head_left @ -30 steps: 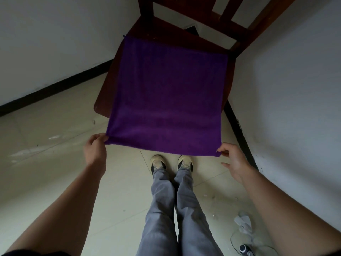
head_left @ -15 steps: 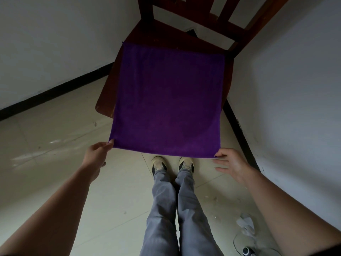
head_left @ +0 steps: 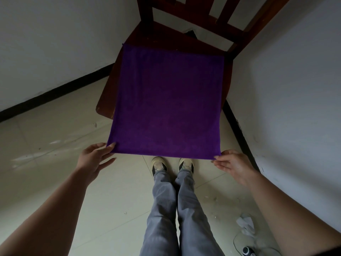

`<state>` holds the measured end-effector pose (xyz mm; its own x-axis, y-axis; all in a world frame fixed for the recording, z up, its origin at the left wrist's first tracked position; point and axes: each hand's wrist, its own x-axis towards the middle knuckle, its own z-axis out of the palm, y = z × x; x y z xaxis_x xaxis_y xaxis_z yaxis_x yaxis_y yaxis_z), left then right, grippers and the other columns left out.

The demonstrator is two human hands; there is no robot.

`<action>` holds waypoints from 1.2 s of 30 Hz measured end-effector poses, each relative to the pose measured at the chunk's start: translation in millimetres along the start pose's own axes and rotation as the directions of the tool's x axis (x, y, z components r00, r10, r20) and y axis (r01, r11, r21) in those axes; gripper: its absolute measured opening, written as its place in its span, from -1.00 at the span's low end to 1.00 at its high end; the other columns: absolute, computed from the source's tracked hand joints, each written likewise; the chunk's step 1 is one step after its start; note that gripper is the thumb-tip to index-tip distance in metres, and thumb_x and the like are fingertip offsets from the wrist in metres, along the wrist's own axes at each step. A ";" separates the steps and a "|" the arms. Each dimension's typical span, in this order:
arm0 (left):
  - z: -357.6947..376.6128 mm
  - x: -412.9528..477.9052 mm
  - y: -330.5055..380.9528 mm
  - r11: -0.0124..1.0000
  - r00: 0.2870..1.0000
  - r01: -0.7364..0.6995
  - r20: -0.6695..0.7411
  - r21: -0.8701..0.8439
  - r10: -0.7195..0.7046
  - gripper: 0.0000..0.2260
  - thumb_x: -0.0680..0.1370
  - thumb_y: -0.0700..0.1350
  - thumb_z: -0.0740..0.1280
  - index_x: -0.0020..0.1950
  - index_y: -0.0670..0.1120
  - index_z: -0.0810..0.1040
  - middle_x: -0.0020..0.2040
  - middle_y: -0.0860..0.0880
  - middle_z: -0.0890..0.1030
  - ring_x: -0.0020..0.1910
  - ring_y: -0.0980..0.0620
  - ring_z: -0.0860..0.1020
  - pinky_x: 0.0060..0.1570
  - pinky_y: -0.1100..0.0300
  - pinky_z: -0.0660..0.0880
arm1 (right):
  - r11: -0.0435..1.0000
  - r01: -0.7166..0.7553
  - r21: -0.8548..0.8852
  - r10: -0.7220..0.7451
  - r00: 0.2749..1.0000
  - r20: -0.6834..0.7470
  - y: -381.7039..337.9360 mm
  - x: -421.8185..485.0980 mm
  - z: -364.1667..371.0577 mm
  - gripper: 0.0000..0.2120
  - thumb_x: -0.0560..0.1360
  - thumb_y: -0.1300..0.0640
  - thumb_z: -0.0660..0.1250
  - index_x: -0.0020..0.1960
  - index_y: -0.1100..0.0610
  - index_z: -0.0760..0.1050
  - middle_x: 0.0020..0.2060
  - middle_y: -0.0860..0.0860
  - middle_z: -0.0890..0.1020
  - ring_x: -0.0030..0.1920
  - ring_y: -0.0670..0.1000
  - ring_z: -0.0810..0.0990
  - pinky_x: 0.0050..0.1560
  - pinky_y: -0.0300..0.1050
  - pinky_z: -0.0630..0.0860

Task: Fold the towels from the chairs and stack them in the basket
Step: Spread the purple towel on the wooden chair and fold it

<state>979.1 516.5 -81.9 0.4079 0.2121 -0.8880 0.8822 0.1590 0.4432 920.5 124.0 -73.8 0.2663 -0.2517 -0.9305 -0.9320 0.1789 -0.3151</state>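
A purple towel lies spread flat over the seat of a dark wooden chair, its near edge hanging out past the seat's front, above the floor. The left hand pinches the towel's near left corner between thumb and fingertip, the other fingers spread loose. The right hand holds the near right corner in a narrow fingertip grip. The person's shoes stand on the floor just in front of the chair, below the towel's edge. A crumpled bit of paper lies on the floor well to the right of the chair, near the wall. No basket is in view.
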 end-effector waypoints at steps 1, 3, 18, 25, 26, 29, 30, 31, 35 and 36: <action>1.2 -1.7 2.5 1.000 0.999 0.023 0.027 0.014 -0.023 -0.85 0.50 -0.24 0.39 0.05 -0.17 0.51 0.01 -0.12 0.61 -0.03 0.01 0.60 -0.01 0.00 0.56 | 1.000 -0.015 -0.015 0.015 1.000 0.007 -2.0 0.1 0.2 -0.81 0.43 0.39 0.37 0.05 0.33 0.51 -0.11 0.24 0.68 -0.07 0.17 0.70 -0.03 -0.06 0.60; 3.3 -7.3 12.6 0.995 0.995 0.082 0.056 0.051 -0.085 -0.88 0.51 -0.23 0.38 0.03 -0.21 0.55 -0.02 -0.10 0.60 -0.05 0.02 0.58 -0.08 0.00 0.61 | 0.996 -0.078 -0.032 0.079 0.997 0.020 -10.7 -3.5 1.0 -0.88 0.46 0.37 0.33 -0.01 0.32 0.54 -0.18 0.20 0.66 -0.13 0.12 0.67 -0.06 -0.07 0.58; 71.9 12.1 158.4 0.997 0.999 0.026 -0.033 -0.068 -0.028 -0.88 0.57 -0.20 0.30 -0.05 -0.26 0.51 -0.36 -0.19 0.64 -0.52 0.03 0.63 -0.56 0.28 0.52 | 0.911 0.035 0.410 -0.009 0.998 -0.065 -157.9 -6.7 19.4 -0.95 0.49 0.30 0.20 -0.12 0.21 0.43 -0.29 0.14 0.54 -0.29 0.04 0.57 -0.25 -0.18 0.51; 109.5 46.8 209.6 0.992 0.997 -0.073 0.009 -0.103 0.075 -0.95 0.54 -0.18 0.37 -0.10 -0.14 0.59 -0.29 -0.08 0.68 -0.41 0.10 0.66 -0.43 0.28 0.57 | 0.903 0.170 0.395 -0.140 0.985 -0.104 -220.5 29.4 32.8 -0.89 0.51 0.32 0.22 -0.10 0.24 0.53 -0.23 0.11 0.61 -0.25 0.00 0.61 -0.09 -0.21 0.55; 112.0 44.6 212.0 0.988 0.995 -0.089 0.024 -0.126 0.093 -0.96 0.52 -0.16 0.40 -0.09 -0.12 0.61 -0.33 -0.03 0.69 -0.37 0.12 0.67 -0.39 0.26 0.59 | 0.897 0.187 0.402 -0.160 0.982 -0.100 -224.4 28.2 33.7 -0.89 0.51 0.31 0.23 -0.07 0.25 0.54 -0.22 0.12 0.63 -0.24 0.01 0.63 -0.08 -0.20 0.56; 122.5 50.5 221.5 0.980 0.981 -0.184 0.048 -0.078 0.188 -0.94 0.50 -0.17 0.42 -0.04 -0.10 0.63 -0.21 0.02 0.69 -0.24 0.14 0.68 -0.24 0.22 0.63 | 0.865 0.224 0.450 -0.202 0.975 -0.098 -239.2 37.5 36.4 -0.90 0.50 0.29 0.23 -0.06 0.25 0.52 -0.17 0.15 0.67 -0.16 0.05 0.68 -0.02 -0.19 0.61; 125.4 49.3 222.9 0.974 0.973 -0.223 0.057 -0.038 0.225 -0.93 0.49 -0.19 0.43 -0.04 -0.11 0.62 -0.19 0.03 0.70 -0.18 0.13 0.67 -0.18 0.21 0.64 | 0.859 0.233 0.456 -0.218 0.972 -0.087 -241.7 37.5 36.9 -0.91 0.50 0.29 0.23 -0.07 0.24 0.51 -0.14 0.15 0.68 -0.12 0.06 0.68 0.01 -0.18 0.60; 127.8 51.8 224.2 0.965 0.964 -0.261 0.051 0.005 0.260 -0.91 0.47 -0.23 0.43 -0.04 -0.12 0.62 -0.19 0.03 0.70 -0.13 0.10 0.67 -0.14 0.20 0.64 | 0.861 0.242 0.447 -0.230 0.970 -0.081 -244.1 40.9 37.4 -0.91 0.49 0.30 0.24 -0.08 0.24 0.52 -0.11 0.16 0.68 -0.10 0.05 0.68 0.02 -0.19 0.60; 137.5 61.7 226.3 0.952 0.952 -0.304 -0.024 0.042 0.305 -0.83 0.53 -0.34 0.32 0.11 -0.27 0.56 -0.13 -0.08 0.66 -0.13 0.01 0.65 -0.18 0.21 0.64 | 0.895 0.275 0.351 -0.260 0.961 -0.090 -247.2 53.8 40.4 -0.92 0.49 0.31 0.28 -0.14 0.25 0.54 -0.07 0.14 0.68 -0.07 0.01 0.67 0.08 -0.18 0.59; 139.5 65.4 226.2 0.952 0.952 -0.304 -0.031 0.024 0.305 -0.78 0.55 -0.34 0.29 0.19 -0.30 0.52 -0.11 -0.10 0.64 -0.16 0.02 0.65 -0.19 0.22 0.64 | 0.895 0.280 0.347 -0.265 0.960 -0.090 -247.4 57.6 42.6 -0.92 0.50 0.31 0.28 -0.13 0.25 0.54 -0.06 0.14 0.68 -0.06 0.02 0.66 0.10 -0.17 0.58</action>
<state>1238.1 431.8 -56.8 0.6498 0.2805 -0.7064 0.7217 0.0638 0.6892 1177.0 105.7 -57.4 0.4808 -0.3747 -0.7927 -0.6742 0.4201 -0.6075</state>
